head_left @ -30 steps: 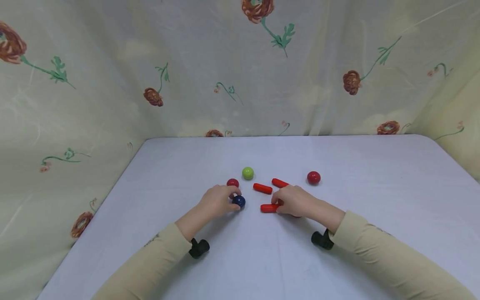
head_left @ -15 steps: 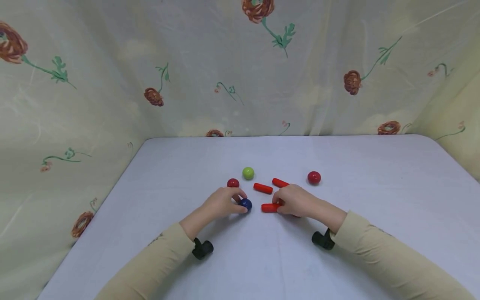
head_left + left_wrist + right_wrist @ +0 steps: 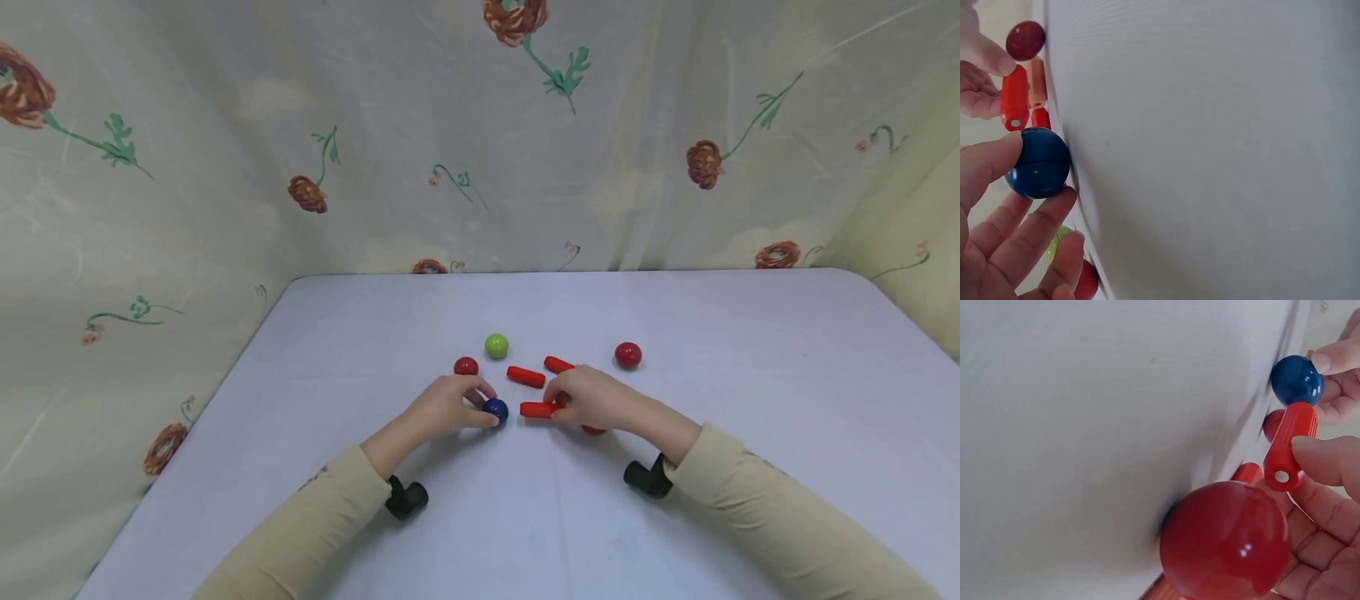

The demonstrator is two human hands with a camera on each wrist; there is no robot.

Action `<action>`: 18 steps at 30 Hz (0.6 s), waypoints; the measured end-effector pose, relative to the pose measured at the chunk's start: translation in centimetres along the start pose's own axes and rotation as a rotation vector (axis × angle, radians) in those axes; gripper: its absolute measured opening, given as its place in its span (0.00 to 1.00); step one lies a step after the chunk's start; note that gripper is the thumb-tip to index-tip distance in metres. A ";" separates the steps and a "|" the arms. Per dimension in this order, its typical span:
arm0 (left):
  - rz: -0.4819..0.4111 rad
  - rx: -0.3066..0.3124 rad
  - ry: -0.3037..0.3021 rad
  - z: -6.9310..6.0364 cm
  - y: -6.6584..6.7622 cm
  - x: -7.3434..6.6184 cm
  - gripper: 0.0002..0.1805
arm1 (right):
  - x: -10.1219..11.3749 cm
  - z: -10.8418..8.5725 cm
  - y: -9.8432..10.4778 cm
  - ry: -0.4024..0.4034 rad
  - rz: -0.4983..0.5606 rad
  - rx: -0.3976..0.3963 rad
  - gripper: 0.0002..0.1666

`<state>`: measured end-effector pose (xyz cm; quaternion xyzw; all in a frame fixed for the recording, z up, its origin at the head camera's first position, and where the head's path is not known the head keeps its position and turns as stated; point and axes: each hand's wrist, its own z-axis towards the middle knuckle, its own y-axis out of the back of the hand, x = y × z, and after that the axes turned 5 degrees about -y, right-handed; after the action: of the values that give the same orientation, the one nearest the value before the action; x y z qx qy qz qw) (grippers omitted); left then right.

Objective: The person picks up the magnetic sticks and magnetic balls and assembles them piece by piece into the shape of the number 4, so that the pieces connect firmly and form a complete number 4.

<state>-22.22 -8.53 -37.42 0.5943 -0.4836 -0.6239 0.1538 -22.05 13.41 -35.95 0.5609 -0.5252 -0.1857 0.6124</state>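
Observation:
My left hand (image 3: 442, 404) pinches a glossy blue ball (image 3: 498, 411) between thumb and fingers, low at the tabletop. Facing it, my right hand (image 3: 596, 398) grips a short red rod (image 3: 536, 410) whose end carries a small silvery disc, plain in the right wrist view. The rod points at the ball and appears slightly raised. In the head view a narrow gap parts the two. Under my right hand lies a red ball (image 3: 1225, 540), mostly covered from above. Two more red rods lie just beyond, one in the middle (image 3: 526, 377) and one partly behind my right hand (image 3: 558, 365).
A red ball (image 3: 466, 367) rests just past my left hand, and a green ball (image 3: 496, 346) sits farther back. Another red ball (image 3: 627, 356) lies to the right. The white tabletop (image 3: 375, 325) ends at a flowered curtain (image 3: 622, 100).
My left hand has carried the blue ball rightward, closer to the red rod. The rod in my right hand has risen slightly, and more of the red ball beneath that hand shows.

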 end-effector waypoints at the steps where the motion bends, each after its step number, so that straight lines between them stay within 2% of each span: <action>1: -0.008 0.000 -0.003 0.0 0.0 0.0 0.16 | 0.0 0.0 0.0 0.003 0.002 0.003 0.11; 18: 0.008 0.012 -0.017 0.3 -0.6 -0.6 0.17 | 0.2 -0.2 0.0 0.018 0.022 0.006 0.10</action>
<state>-22.17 -7.67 -37.60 0.5879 -0.4908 -0.6256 0.1485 -21.80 13.34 -35.81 0.5587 -0.5262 -0.1723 0.6174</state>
